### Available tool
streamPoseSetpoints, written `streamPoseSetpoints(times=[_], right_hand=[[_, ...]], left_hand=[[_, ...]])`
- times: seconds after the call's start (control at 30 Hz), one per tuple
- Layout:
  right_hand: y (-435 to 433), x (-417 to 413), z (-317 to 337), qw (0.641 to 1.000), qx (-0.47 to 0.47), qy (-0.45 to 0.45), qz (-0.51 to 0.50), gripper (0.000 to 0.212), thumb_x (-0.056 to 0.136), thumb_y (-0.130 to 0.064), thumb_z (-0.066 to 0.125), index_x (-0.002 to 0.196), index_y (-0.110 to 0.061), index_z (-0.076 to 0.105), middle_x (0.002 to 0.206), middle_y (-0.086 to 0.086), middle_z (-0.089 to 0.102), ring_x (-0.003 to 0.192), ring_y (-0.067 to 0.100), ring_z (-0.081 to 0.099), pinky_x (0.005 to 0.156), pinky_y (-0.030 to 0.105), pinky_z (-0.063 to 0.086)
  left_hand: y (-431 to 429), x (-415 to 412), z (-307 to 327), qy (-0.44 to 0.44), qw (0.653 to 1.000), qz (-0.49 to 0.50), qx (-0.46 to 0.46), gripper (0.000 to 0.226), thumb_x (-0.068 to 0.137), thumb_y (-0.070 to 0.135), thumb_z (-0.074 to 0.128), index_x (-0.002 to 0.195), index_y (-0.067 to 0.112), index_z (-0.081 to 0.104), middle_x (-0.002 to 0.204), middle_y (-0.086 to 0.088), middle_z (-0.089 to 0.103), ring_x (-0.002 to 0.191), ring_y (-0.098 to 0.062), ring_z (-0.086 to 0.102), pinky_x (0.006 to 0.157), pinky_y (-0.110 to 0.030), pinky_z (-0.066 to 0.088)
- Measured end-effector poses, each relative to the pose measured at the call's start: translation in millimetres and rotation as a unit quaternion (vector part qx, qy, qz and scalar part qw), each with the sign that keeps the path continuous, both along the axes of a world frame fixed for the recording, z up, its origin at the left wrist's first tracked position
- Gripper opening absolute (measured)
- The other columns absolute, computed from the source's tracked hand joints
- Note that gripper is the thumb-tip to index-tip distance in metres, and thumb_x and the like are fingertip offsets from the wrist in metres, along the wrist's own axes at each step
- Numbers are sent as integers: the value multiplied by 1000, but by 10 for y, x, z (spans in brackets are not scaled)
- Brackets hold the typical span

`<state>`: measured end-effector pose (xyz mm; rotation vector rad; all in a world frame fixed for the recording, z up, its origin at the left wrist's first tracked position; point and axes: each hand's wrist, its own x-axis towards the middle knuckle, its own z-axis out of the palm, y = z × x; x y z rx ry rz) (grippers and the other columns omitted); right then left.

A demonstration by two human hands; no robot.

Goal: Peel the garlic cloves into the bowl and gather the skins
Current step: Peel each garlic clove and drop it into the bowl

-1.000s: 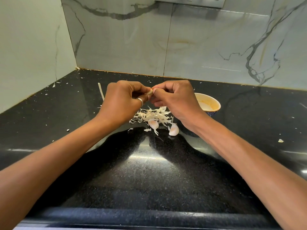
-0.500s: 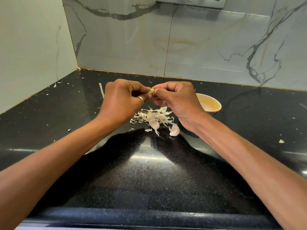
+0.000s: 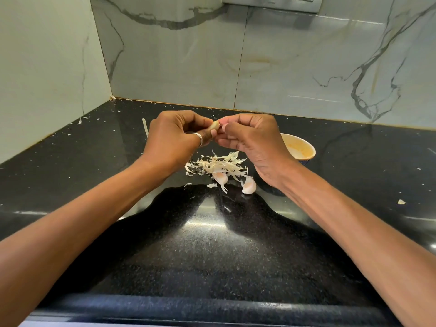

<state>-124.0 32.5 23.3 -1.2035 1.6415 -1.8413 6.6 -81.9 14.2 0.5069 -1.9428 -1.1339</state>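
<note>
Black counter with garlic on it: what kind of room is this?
Probably a home kitchen: a black stone counter, marble-look wall tiles behind it, and a garlic clove being peeled above a pile of skins near a bowl.

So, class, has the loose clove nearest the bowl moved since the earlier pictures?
No. The clove lies as before, left of the bowl, beside the skins.

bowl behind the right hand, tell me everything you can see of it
The small round bowl has a cream-yellow inside and a dark blue outside, seemingly glazed ceramic. It stands upright on the black speckled countertop, right of the pile of pale garlic skins. The right hand hides its left part; contents unclear.
</note>
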Motion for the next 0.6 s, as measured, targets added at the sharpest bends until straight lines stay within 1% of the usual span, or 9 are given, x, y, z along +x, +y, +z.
streamPoseSetpoints(times=[0.17,0.27,0.33,0.47,0.6], right_hand=[[-4,4,4,1000,0,-11,1,6,93,-1,70,95,-3,75,94,20,76,85,25,75,83,37,62],[-7,-10,-6,1000,7,-12,-6,5,93,-1,70,96,0,74,93,21,76,85,27,76,82,37,62],[-3,-12,1,1000,11,-10,-6,5,93,0,69,95,0,74,91,20,76,85,29,76,80,36,62],[5,0,19,1000,14,-5,-2,8,94,1,67,92,-3,74,88,19,77,84,27,77,77,33,62],[18,8,21,999,24,33,-17,10,92,1,68,88,-6,74,85,15,78,81,24,77,75,32,62]], left_hand=[[14,13,10,-8,999,12,-30,18,82,18,84,100,17,80,91,3,78,86,-12,75,86,-40,62],[30,11,9,-4,999,21,-42,18,81,17,84,99,18,79,89,4,78,84,-10,75,85,-38,62],[48,15,15,-5,998,29,-63,18,81,18,85,98,18,80,88,6,78,81,-7,75,83,-33,62],[64,27,24,-7,995,39,-90,18,80,19,86,96,19,79,85,9,77,75,-1,72,76,-20,60],[59,23,24,-19,994,38,-104,20,79,18,87,98,17,79,87,9,77,78,0,73,77,-16,58]])
